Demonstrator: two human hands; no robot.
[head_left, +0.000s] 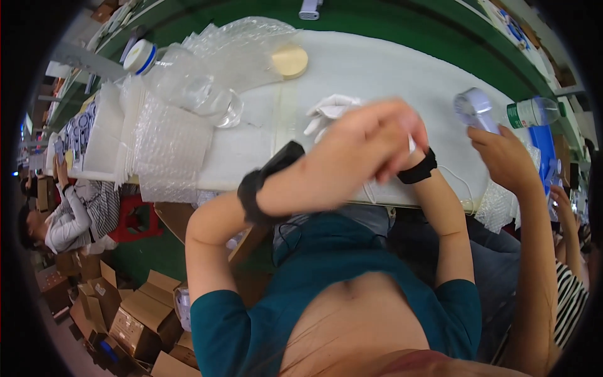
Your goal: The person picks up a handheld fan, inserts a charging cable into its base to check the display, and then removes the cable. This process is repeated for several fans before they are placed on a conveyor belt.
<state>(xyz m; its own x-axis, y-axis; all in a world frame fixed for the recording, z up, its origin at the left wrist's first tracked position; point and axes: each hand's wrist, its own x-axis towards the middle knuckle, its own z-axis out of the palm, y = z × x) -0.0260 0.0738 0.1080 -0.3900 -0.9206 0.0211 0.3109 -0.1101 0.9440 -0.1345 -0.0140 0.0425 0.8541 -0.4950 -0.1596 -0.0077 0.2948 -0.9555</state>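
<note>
My left hand [370, 138] is raised over the table's near edge, crossing in front of my right hand [412, 158]. The left fingers are curled and blurred by motion. A small white bit shows between the hands, but I cannot make out what it is. Most of my right hand is hidden behind the left, so its fingers do not show. Each wrist wears a black band [270, 179]. Just beyond my left hand, white gloves [333, 108] lie crumpled on the white tabletop [377, 66]. A thin white cord [463, 182] loops by my right wrist.
Stacked bubble-wrap bags [169, 144], a large clear bottle [195, 85] and a tape roll [290, 61] occupy the left side. At right, a co-worker's hand [505, 154] holds a pale handheld fan [474, 107] near another bottle [531, 113]. Cardboard boxes [141, 314] crowd the floor at lower left.
</note>
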